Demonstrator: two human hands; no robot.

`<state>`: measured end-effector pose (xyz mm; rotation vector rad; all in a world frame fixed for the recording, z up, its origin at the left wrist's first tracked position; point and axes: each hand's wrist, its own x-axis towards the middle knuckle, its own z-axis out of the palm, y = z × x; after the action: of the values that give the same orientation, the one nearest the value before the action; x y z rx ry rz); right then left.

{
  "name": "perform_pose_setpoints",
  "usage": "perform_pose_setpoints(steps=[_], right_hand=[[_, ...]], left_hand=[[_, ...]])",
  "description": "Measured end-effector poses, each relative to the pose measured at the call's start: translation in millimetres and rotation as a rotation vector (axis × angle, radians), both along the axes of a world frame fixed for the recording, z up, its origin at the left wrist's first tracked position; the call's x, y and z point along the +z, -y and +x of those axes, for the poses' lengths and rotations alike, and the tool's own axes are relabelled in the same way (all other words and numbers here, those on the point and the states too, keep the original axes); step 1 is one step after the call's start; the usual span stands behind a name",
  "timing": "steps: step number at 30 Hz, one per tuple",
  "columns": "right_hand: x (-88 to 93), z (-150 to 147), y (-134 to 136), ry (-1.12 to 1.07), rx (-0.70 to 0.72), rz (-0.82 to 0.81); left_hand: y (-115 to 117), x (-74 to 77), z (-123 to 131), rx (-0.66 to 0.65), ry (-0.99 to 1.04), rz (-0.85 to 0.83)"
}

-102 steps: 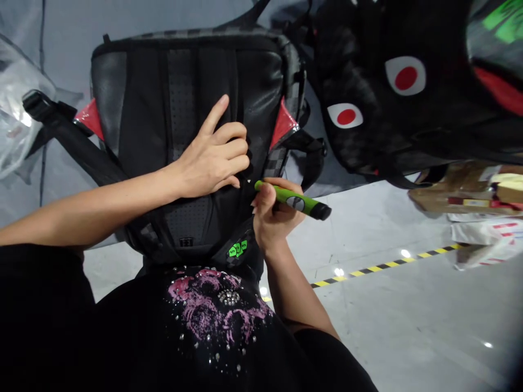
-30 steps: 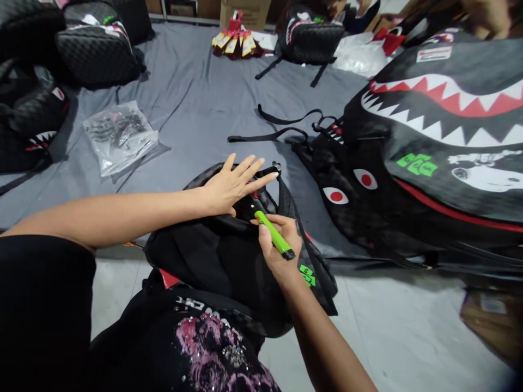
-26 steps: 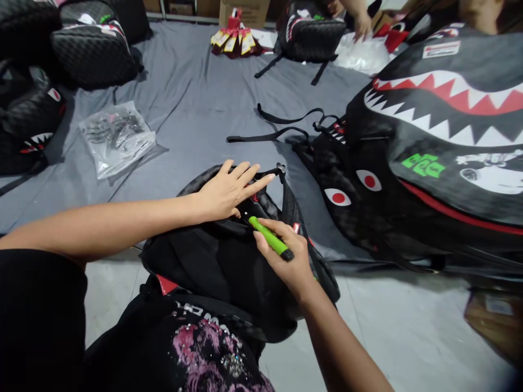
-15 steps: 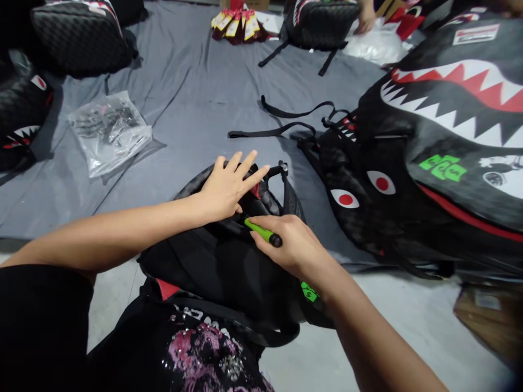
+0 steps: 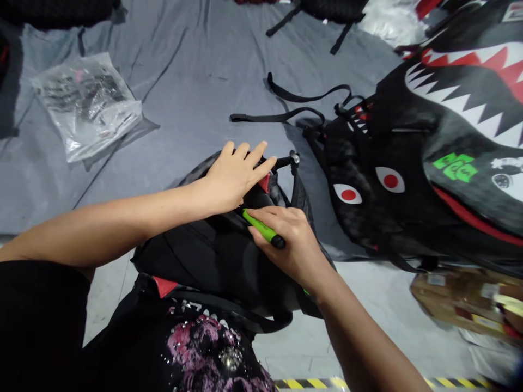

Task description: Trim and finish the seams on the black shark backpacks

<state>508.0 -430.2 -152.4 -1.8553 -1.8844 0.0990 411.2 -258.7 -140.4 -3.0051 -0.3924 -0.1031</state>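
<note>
A black backpack [image 5: 212, 250] with red lining showing at its side lies across my lap, at the edge of the grey cloth. My left hand [image 5: 237, 174] rests on its upper part, fingers spread and open. Just to the right, my right hand [image 5: 288, 234] grips a bright green pen-shaped tool [image 5: 261, 227] with a black rear end. The tool's front end points into the bag close to my left thumb; its tip is hidden there.
Larger shark-face backpacks [image 5: 461, 136] lie on the right, their black straps [image 5: 281, 117] trailing over the grey cloth [image 5: 196, 92]. A clear plastic bag [image 5: 90, 106] lies on the left. Cardboard [image 5: 445, 299] and yellow-black floor tape [image 5: 310, 384] show at the lower right.
The view has tilted down, so the far bags slide up and out. Both hands stay on the backpack with little movement; the green tool remains in my right hand.
</note>
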Motion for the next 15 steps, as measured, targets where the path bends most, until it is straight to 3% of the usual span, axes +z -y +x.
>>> perform_pose_setpoints(steps=[8,15], right_hand=[[-6.5,-19.9,2.3,0.055,-0.222,0.034],[-16.0,-34.8,0.1,-0.084,-0.359,0.087]], left_hand=[[-0.7,-0.9,-1.8,-0.017,0.055,-0.059],[-1.8,-3.5,-2.2,-0.024,0.095,-0.142]])
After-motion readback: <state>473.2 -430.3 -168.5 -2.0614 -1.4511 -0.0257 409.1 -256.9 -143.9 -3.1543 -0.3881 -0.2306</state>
